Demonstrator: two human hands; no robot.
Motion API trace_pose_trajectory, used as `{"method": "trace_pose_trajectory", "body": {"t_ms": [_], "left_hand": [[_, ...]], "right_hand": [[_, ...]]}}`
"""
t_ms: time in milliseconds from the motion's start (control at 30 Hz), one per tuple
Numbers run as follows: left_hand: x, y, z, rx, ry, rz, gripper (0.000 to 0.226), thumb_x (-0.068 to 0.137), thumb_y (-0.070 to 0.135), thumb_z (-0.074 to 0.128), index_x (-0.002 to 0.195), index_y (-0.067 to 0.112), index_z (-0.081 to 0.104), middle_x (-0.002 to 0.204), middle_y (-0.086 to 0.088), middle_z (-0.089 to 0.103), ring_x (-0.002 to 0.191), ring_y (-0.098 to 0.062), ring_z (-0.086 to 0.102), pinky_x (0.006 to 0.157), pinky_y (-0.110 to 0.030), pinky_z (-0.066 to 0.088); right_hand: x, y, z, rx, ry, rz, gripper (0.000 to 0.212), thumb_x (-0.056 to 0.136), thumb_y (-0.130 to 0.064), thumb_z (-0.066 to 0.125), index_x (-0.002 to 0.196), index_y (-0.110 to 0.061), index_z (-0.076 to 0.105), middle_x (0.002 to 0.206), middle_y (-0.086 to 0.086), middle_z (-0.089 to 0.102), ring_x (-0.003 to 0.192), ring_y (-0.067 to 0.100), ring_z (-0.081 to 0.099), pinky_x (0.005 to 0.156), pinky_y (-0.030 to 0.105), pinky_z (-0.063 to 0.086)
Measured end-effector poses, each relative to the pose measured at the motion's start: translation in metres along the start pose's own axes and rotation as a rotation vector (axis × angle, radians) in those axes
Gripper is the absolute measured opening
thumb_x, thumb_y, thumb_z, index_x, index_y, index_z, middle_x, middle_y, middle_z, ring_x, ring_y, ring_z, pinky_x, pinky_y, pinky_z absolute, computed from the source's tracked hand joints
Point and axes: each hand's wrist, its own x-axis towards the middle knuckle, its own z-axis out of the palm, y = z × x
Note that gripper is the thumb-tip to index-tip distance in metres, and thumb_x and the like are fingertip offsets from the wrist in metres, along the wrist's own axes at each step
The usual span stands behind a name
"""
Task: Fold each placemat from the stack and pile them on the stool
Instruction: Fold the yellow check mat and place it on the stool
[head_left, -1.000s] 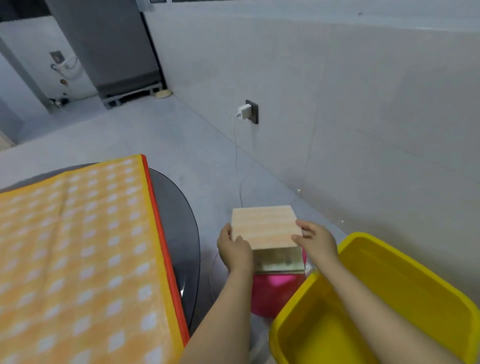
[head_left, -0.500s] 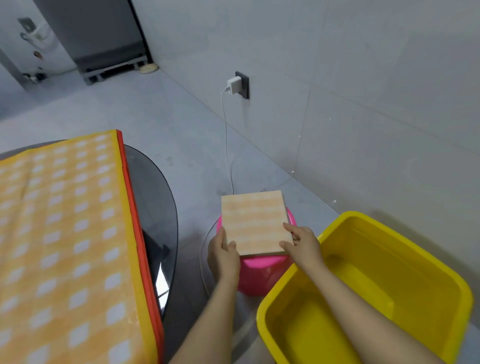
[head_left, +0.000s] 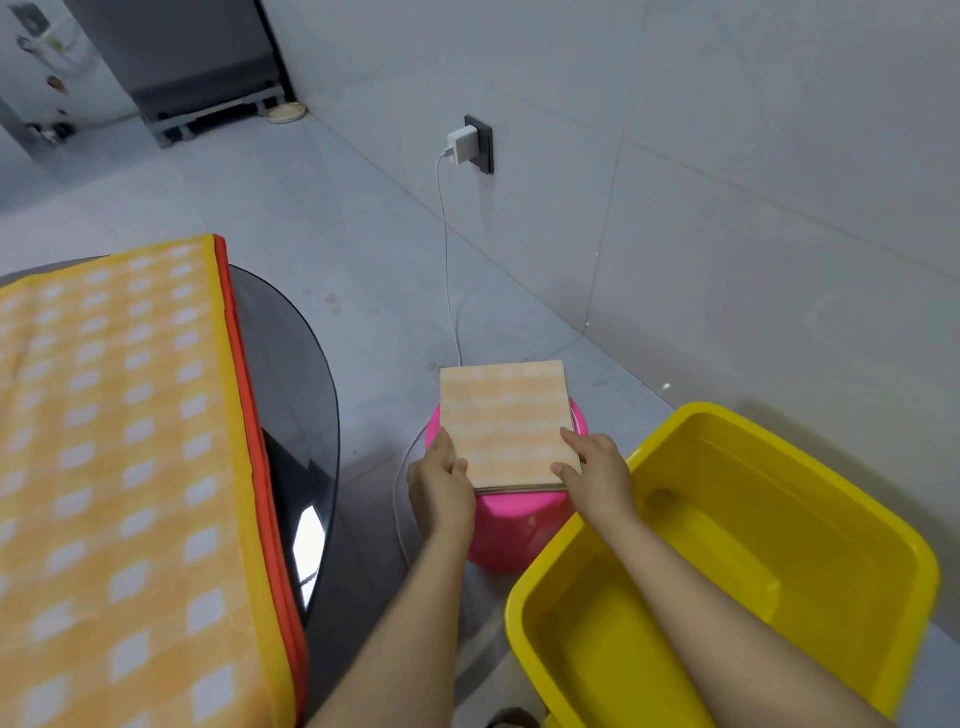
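Note:
A folded placemat (head_left: 506, 421), pale orange check, lies on a thin pile of folded mats on the pink stool (head_left: 511, 525). My left hand (head_left: 441, 480) grips its near left corner, thumb on top. My right hand (head_left: 592, 470) holds the near right corner, fingers laid over the edge. The stack of unfolded placemats (head_left: 114, 457), yellow-orange check with orange-red edges, covers the dark glass table (head_left: 296, 395) at the left.
A large yellow plastic tub (head_left: 779, 561) stands right beside the stool, under my right forearm. A white charger cable (head_left: 447, 270) runs from the wall socket down to the floor behind the stool. The grey tiled wall is close on the right.
Both hands have lowered the folded placemat from above the stool onto the pile on it, and still hold its near corners.

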Motion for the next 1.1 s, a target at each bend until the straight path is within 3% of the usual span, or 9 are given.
{"method": "trace_pose_trajectory", "body": {"t_ms": [100,200,267,367,500,667,767,933,1100], "left_hand": [[0.001,-0.005,0.005,-0.018,0.076,-0.048,0.038,0.094,0.009,0.054,0.129,0.023,0.058,0.113,-0.006,0.042,0.117,-0.026,0.049,0.093,-0.018,0.031],[0.001,-0.009,0.006,0.024,0.074,-0.071,0.034,0.094,0.016,0.055,0.127,0.024,0.060,0.123,-0.012,0.044,0.127,-0.029,0.035,0.101,-0.023,0.030],[0.002,-0.011,0.006,0.050,0.084,-0.061,0.033,0.094,0.017,0.056,0.125,0.028,0.061,0.124,-0.012,0.047,0.125,-0.032,0.038,0.103,-0.032,0.034],[-0.004,-0.005,0.003,0.012,0.073,-0.108,0.030,0.095,0.023,0.054,0.123,0.027,0.063,0.128,-0.009,0.049,0.124,-0.032,0.043,0.100,-0.032,0.036],[-0.024,0.011,-0.004,0.124,0.103,-0.014,0.038,0.098,0.026,0.044,0.134,0.022,0.053,0.145,-0.004,0.043,0.134,-0.026,0.036,0.111,-0.039,0.024],[-0.068,0.061,-0.013,-0.228,0.034,0.087,0.038,0.099,0.016,0.038,0.135,0.013,0.051,0.145,-0.005,0.044,0.136,-0.021,0.038,0.113,-0.036,0.031],[-0.094,0.100,-0.036,-0.327,-0.006,0.095,0.039,0.100,0.019,0.037,0.137,0.013,0.047,0.142,-0.003,0.048,0.132,-0.019,0.043,0.105,-0.026,0.035],[-0.128,0.147,-0.107,-0.382,-0.019,0.245,0.039,0.100,0.018,0.035,0.137,0.014,0.048,0.142,0.002,0.048,0.134,-0.013,0.039,0.108,-0.023,0.028],[-0.149,0.145,-0.197,-0.383,0.033,0.422,0.036,0.098,0.021,0.040,0.131,0.017,0.054,0.134,0.005,0.054,0.126,-0.012,0.048,0.107,-0.030,0.038]], "right_hand": [[0.001,0.002,0.004,0.010,-0.004,0.003,0.051,0.091,-0.010,0.059,0.139,-0.008,0.043,0.126,0.011,0.044,0.116,0.023,0.047,0.089,0.017,0.032],[0.002,0.002,0.007,-0.009,-0.006,0.007,0.050,0.090,-0.009,0.059,0.138,-0.006,0.043,0.124,0.011,0.045,0.119,0.024,0.041,0.093,0.018,0.031],[0.001,0.002,0.006,-0.043,-0.019,0.006,0.050,0.092,-0.010,0.057,0.139,-0.007,0.043,0.126,0.012,0.044,0.121,0.024,0.037,0.098,0.022,0.030],[-0.002,0.001,0.001,-0.083,-0.061,0.007,0.047,0.095,-0.014,0.053,0.140,-0.010,0.041,0.129,0.012,0.043,0.123,0.025,0.036,0.101,0.025,0.029],[-0.010,-0.009,-0.017,-0.067,-0.023,-0.033,0.041,0.095,-0.019,0.052,0.135,-0.012,0.049,0.125,0.014,0.052,0.121,0.031,0.043,0.102,0.030,0.031],[-0.033,-0.055,-0.056,0.022,0.017,-0.142,0.035,0.094,-0.019,0.051,0.129,-0.015,0.056,0.118,0.013,0.059,0.112,0.028,0.052,0.100,0.032,0.038],[-0.055,-0.099,-0.083,0.100,0.005,-0.198,0.032,0.095,-0.025,0.051,0.125,-0.021,0.059,0.118,0.000,0.060,0.098,0.013,0.056,0.086,0.021,0.039],[-0.103,-0.176,-0.117,0.195,0.003,-0.385,0.028,0.095,-0.030,0.050,0.120,-0.029,0.062,0.112,-0.012,0.062,0.085,0.001,0.054,0.076,0.017,0.040],[-0.159,-0.242,-0.117,0.270,-0.019,-0.518,0.023,0.094,-0.026,0.050,0.112,-0.030,0.065,0.101,-0.011,0.064,0.091,0.014,0.061,0.079,0.022,0.045]]}}
